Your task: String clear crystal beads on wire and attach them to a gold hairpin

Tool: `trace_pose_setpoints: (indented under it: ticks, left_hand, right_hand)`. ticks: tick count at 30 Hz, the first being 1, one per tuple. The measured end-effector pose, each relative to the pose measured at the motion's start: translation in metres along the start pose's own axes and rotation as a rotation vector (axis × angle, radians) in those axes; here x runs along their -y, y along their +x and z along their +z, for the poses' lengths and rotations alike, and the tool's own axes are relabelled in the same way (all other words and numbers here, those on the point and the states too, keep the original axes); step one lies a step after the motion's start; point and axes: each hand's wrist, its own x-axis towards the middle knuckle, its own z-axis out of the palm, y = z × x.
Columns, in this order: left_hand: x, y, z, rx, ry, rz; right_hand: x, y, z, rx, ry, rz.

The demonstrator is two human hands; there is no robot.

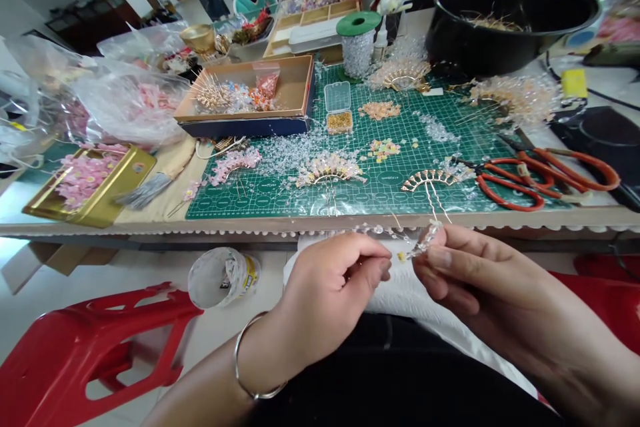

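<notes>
My right hand (483, 273) pinches a small beaded hair ornament (429, 237) with clear beads, held just over the table's front edge. A little yellow flower bead (401, 257) sits at its left end, between my two hands. The fingers of my left hand (330, 287) are pinched together beside it; whatever they grip, perhaps something thin, is too small to make out. On the green cutting mat (260, 205) beyond lie a gold comb with clear beads (425, 179), a comb with yellow and pink flowers (330, 170) and a pink flower comb (234, 165).
Orange-handled scissors (510, 190) lie on the right. Loose clear beads (295, 147), a small box of gold beads (340, 121), a cardboard box (295, 117), a bead spool (358, 47) and a black pot (460, 47) stand behind. A red stool (55, 353) and bucket (213, 287) are below left.
</notes>
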Motion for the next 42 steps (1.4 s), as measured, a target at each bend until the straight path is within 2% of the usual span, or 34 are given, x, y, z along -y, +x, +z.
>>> trace_pose_setpoints:
  ticks: [2, 6, 8, 11, 13, 15, 18, 21, 24, 27, 29, 30, 33, 36, 38, 40, 42]
  left_hand:
    - [0.003, -0.002, 0.007, 0.048, 0.113, 0.058]
    - [-0.003, -0.013, 0.009, 0.112, 0.515, 0.330]
    - [-0.011, -0.016, 0.001, 0.158, 0.574, 0.446]
    - [-0.024, -0.012, -0.017, 0.193, 0.562, 0.552]
    - [-0.029, -0.004, -0.028, 0.159, 0.552, 0.573]
    - [-0.030, 0.008, -0.034, 0.151, 0.538, 0.565]
    - [-0.028, 0.028, -0.040, 0.299, 0.515, 0.560]
    - [-0.026, 0.048, -0.044, 0.510, 0.396, 0.467]
    - [-0.018, 0.063, -0.044, 0.600, 0.161, 0.289]
    - [0.003, 0.068, -0.036, 0.760, -0.234, 0.058]
    - [0.021, 0.064, -0.022, 0.878, -0.572, -0.135]
    - [0.030, 0.058, -0.013, 0.896, -0.747, -0.219]
    - [0.047, 0.036, 0.015, 0.835, -1.118, -0.436]
    - [0.043, 0.013, 0.032, 0.797, -1.190, -0.468]
    - [0.032, 0.000, 0.033, 0.717, -1.188, -0.453]
    - [0.018, -0.009, 0.024, 0.579, -1.032, -0.397]
    - [0.004, -0.014, 0.009, 0.429, -0.623, -0.214]
  right_hand:
    - [-0.003, 0.000, 0.001, -0.038, -0.017, -0.034]
    - [-0.011, 0.001, -0.003, -0.099, -0.176, -0.122]
    - [-0.013, 0.000, -0.005, -0.134, -0.347, -0.162]
    - [-0.011, -0.005, -0.004, -0.148, -0.748, -0.240]
    - [-0.008, -0.008, -0.002, -0.085, -0.914, -0.256]
    - [-0.006, -0.011, 0.000, 0.019, -0.974, -0.226]
    - [-0.006, -0.015, 0.002, 0.128, -1.014, -0.180]
    - [-0.006, -0.022, -0.001, 0.181, -1.080, -0.173]
    - [-0.004, -0.031, -0.004, 0.218, -1.171, -0.239]
    - [0.000, -0.034, -0.007, 0.229, -1.199, -0.442]
    - [0.002, -0.033, -0.007, 0.217, -1.183, -0.570]
    - [0.001, -0.031, -0.006, 0.194, -1.177, -0.618]
    - [-0.001, -0.024, -0.005, 0.081, -1.212, -0.767]
    - [-0.006, -0.016, -0.004, -0.057, -1.337, -0.910]
    - [-0.009, -0.010, -0.006, -0.143, -1.452, -1.006]
    - [-0.011, -0.005, -0.009, -0.187, -1.541, -1.090]
    - [-0.013, -0.001, -0.011, -0.181, -1.585, -1.133]
